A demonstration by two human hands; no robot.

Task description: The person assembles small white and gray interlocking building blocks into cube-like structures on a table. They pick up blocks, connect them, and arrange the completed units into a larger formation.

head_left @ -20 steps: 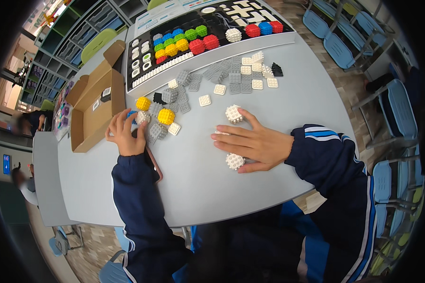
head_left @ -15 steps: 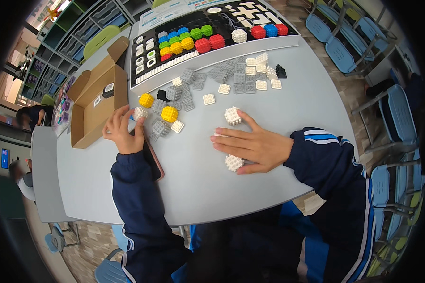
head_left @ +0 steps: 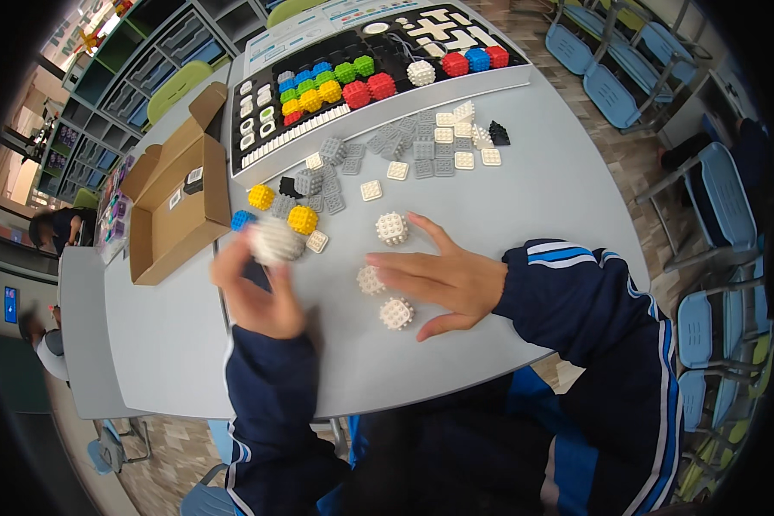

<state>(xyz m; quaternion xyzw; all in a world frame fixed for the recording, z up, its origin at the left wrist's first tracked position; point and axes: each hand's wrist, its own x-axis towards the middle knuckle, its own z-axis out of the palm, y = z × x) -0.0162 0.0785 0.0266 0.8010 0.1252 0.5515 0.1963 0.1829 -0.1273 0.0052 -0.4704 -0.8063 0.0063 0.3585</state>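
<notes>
Lifted over the table and smeared by motion, a white studded block (head_left: 276, 242) is gripped by my left hand (head_left: 258, 288), between thumb and fingers. My right hand (head_left: 445, 282) has its fingers spread. Around it are three white studded blocks: one (head_left: 392, 228) beyond the fingers, one (head_left: 370, 279) at the fingertips, partly covered, and one (head_left: 396, 314) left of the thumb. Past my left hand sit a blue block (head_left: 242, 220) and two yellow blocks, one (head_left: 261, 197) farther off and the other (head_left: 302, 220) nearer. A small white square plate (head_left: 316, 242) lies beside the nearer yellow block.
An open cardboard box (head_left: 176, 211) stands at the left. Along the far side is a kit tray (head_left: 387, 103) with coloured blocks and white parts. Grey plates (head_left: 424, 148), white plates and a black piece (head_left: 499, 133) lie scattered before it. Blue chairs (head_left: 718, 202) stand at the right.
My left hand has picked up the white block and brought it right and nearer to me. My right hand and its three blocks have shifted left and slightly nearer.
</notes>
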